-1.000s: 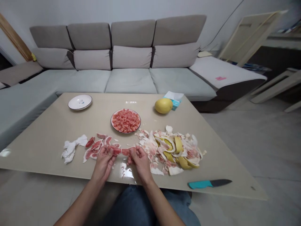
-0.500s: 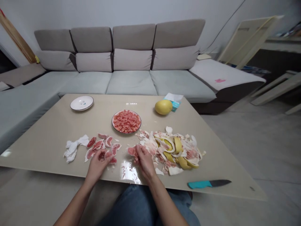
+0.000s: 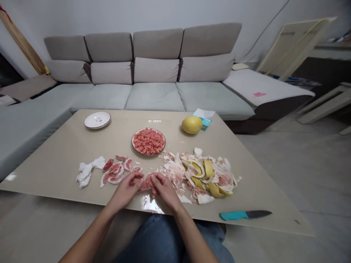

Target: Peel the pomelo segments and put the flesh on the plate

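Close to the table's near edge, a pink pomelo segment is between my two hands. My left hand is closed at the left end of the segment. On its right end, my right hand pinches it with bent fingers. The far side of the fingers is hidden. Several pomelo segments with white membrane lie just beyond my left hand. A heap of yellow peel and white pith is right of my right hand. Beyond my hands stands a plate piled with pink pomelo flesh.
A crumpled white tissue lies at the left. Near the right front edge is a knife with a teal handle. Farther back are a white plate, a whole yellow pomelo and a tissue pack. A grey sofa runs behind the table.
My left hand has moved right, from beside the loose segments to the piece at my right hand. My right hand has shifted slightly left and nearer, keeping its piece.
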Motion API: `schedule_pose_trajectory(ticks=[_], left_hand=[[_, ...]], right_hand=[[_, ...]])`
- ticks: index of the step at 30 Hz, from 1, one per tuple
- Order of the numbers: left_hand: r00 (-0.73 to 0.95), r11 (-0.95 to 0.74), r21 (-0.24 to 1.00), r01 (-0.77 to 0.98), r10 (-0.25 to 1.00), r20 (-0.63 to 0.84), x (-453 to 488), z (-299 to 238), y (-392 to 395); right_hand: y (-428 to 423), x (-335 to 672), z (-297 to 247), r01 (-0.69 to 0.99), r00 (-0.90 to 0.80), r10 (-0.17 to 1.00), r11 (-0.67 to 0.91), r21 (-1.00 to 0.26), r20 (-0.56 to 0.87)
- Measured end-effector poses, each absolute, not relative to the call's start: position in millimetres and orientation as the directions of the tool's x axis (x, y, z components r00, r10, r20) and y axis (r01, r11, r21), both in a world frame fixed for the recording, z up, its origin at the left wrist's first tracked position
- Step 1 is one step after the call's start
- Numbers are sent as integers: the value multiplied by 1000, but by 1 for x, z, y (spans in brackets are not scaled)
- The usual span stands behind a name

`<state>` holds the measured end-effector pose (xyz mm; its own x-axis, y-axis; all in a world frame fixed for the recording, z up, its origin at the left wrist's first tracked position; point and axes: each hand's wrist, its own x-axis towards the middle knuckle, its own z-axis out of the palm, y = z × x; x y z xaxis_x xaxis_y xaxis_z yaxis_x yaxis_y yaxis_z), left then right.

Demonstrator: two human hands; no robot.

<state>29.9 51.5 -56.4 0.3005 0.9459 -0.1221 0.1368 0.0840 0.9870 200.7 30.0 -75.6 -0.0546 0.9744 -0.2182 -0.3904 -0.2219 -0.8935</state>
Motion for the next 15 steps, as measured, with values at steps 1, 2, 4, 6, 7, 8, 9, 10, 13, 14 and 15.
schedule_pose_trajectory(ticks=[1,2,4,6,7,8,9,10,13,14,15], left_hand=[[342,118,987,109,928,-149,33,-54,51],[371,149,985,83,913,-170,36,-53,50],[390,197,980,38,900,-196,38,-51,48],[375,224,975,6,903,-210,39,-49,47],[359,232,973,-5,908,-214,39,-49,46],[339,235,972,-15,916,-216,40,-48,46],[314,236,971,-24,924,-217,40,-47,46],[287,235,971,-34,933,-216,41,-47,46],[213,230,970,-74,954,-210,42,-46,46],[197,230,969,-88,958,-209,42,-46,46],[188,232,967,-103,959,-210,42,-46,45]], right_hand=[[29,201,-76,-379,-77,973,-228,-897,-215],[28,201,-76,-372,-91,973,-232,-899,-214],[27,203,-76,-363,-98,972,-233,-902,-212],[27,206,-75,-352,-93,973,-230,-907,-211],[27,207,-74,-343,-89,974,-227,-911,-209],[26,208,-73,-331,-83,975,-222,-917,-206],[26,208,-71,-318,-74,977,-214,-924,-201],[25,208,-70,-308,-64,979,-205,-929,-195],[21,208,-66,-214,-13,990,-137,-967,-137],[20,207,-65,-155,11,995,-96,-983,-99],[19,207,-65,-87,35,998,-49,-995,-53]])
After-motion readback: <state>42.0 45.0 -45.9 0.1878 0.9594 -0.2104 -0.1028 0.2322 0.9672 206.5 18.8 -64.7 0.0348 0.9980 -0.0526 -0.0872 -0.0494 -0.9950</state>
